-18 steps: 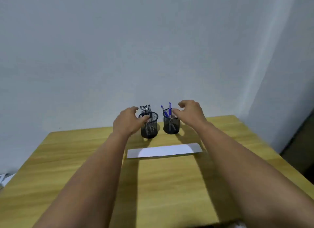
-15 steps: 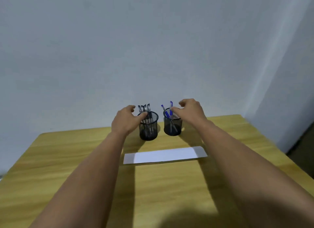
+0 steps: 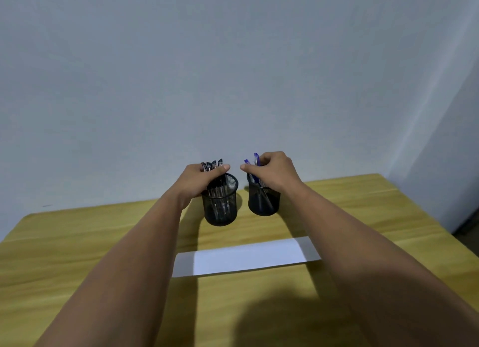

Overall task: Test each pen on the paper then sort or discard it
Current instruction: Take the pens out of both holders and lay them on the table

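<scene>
A strip of white paper [image 3: 246,258] lies flat on the wooden table [image 3: 77,243], and everything else sits beyond it, toward the wall. Just past the paper's left half stands a black mesh cup [image 3: 220,204] packed with dark-capped pens [image 3: 211,165]; past the paper's right half, a little farther back, stands a second mesh cup [image 3: 263,200] holding a few blue pens [image 3: 255,159] (their caps lean out to the left). The two cups stand near each other but apart. The left hand [image 3: 199,179] is draped over the first cup's rim, fingers curled around the cluster of dark pens, thumb stretched out toward the other cup. The right hand [image 3: 274,171] covers the second cup's mouth, fingers bent among the blue pens; whether it actually pinches one cannot be told, since the fingertips are hidden.
</scene>
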Tool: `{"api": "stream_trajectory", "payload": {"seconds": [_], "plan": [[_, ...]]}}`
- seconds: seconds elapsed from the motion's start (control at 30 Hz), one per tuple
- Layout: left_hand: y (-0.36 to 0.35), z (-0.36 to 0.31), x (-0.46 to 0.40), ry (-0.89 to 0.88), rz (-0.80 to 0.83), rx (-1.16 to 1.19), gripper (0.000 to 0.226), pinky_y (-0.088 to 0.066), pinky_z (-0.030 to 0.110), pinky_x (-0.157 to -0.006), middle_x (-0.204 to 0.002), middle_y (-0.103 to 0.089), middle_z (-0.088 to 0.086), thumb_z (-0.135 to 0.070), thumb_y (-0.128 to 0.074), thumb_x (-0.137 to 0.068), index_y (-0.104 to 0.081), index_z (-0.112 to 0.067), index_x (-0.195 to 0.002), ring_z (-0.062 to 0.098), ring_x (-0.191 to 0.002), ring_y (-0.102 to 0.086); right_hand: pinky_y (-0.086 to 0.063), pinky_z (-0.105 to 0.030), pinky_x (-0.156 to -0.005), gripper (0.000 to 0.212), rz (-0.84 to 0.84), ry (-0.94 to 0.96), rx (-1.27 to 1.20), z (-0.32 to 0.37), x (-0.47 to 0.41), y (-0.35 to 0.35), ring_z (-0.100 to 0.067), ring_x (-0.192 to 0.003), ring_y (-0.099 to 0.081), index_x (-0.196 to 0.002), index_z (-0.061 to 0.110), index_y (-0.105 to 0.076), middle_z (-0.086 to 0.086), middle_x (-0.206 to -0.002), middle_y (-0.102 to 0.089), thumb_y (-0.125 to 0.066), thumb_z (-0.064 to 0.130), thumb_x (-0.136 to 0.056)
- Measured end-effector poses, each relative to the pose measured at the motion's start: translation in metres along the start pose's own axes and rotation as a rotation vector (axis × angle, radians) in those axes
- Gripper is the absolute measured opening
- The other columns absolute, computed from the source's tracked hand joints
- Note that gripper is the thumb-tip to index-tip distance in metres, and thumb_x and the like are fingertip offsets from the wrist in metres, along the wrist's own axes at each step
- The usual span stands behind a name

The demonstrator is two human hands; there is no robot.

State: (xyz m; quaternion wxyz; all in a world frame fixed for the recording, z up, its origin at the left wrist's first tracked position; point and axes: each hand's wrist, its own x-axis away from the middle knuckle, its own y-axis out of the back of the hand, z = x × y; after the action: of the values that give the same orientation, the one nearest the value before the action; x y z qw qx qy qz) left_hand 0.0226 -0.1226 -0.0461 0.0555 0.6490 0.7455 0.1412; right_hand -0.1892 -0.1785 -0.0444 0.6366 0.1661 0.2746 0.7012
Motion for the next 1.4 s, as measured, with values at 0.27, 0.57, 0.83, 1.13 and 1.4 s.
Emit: {"api": "stream_trajectory", "payload": {"seconds": [0.27,0.57,0.83,1.13,1.4], "plan": [[-0.003,0.004,-0.004,-0.029,0.059,0.0,0.036,-0.053,0.033,-0.08,-0.103,-0.078,0.008,-0.044,-0.067,-0.093,-0.076,-0.011,-0.105,0.02,-0.092,-0.071,-0.048,-0.027,-0.071,0.024,-0.034,0.034,-0.124,-0.01,-0.005,-0.004,-0.012,-0.075,-0.066,-0.075,0.023,-0.074,0.005,-0.078,-0.073,-0.081,0.039,-0.092],[-0.006,0.001,-0.004,-0.1,0.036,0.131,0.039,-0.055,0.025,-0.084,-0.111,-0.076,0.006,-0.033,-0.054,-0.104,-0.069,0.002,-0.111,0.018,-0.106,-0.072,-0.059,-0.042,-0.077,0.03,-0.102,0.0,-0.185,-0.01,-0.002,0.001,-0.027,-0.076,-0.071,-0.075,0.013,-0.079,-0.006,-0.077,-0.077,-0.081,0.038,-0.092],[-0.009,-0.028,0.007,-0.23,-0.135,0.112,0.041,-0.058,0.034,-0.088,-0.106,-0.078,0.0,-0.037,-0.046,-0.106,-0.066,0.0,-0.109,0.015,-0.1,-0.073,-0.063,-0.043,-0.081,0.024,-0.247,0.049,-0.3,0.016,0.01,0.027,-0.023,-0.076,-0.076,-0.072,0.025,-0.078,-0.007,-0.08,-0.08,-0.081,0.039,-0.092],[0.028,-0.109,0.072,-0.249,-0.227,0.277,0.029,-0.058,0.035,-0.069,-0.094,-0.075,0.015,-0.034,-0.042,-0.107,-0.057,-0.01,-0.103,0.022,-0.083,-0.075,-0.051,-0.029,-0.071,0.028,-0.264,0.224,-0.451,0.1,0.042,0.058,-0.01,-0.066,-0.059,-0.078,0.008,-0.079,-0.015,-0.074,-0.073,-0.081,0.032,-0.093],[0.09,-0.089,0.155,0.059,-0.174,0.0,0.035,-0.059,0.038,-0.077,-0.101,-0.076,0.018,-0.033,-0.046,-0.106,-0.062,-0.002,-0.112,0.023,-0.081,-0.074,-0.064,-0.04,-0.076,0.033,0.105,0.087,-0.436,0.138,0.101,-0.005,-0.021,-0.077,-0.07,-0.099,-0.004,-0.078,-0.024,-0.105,-0.078,-0.081,0.028,-0.094]]}}
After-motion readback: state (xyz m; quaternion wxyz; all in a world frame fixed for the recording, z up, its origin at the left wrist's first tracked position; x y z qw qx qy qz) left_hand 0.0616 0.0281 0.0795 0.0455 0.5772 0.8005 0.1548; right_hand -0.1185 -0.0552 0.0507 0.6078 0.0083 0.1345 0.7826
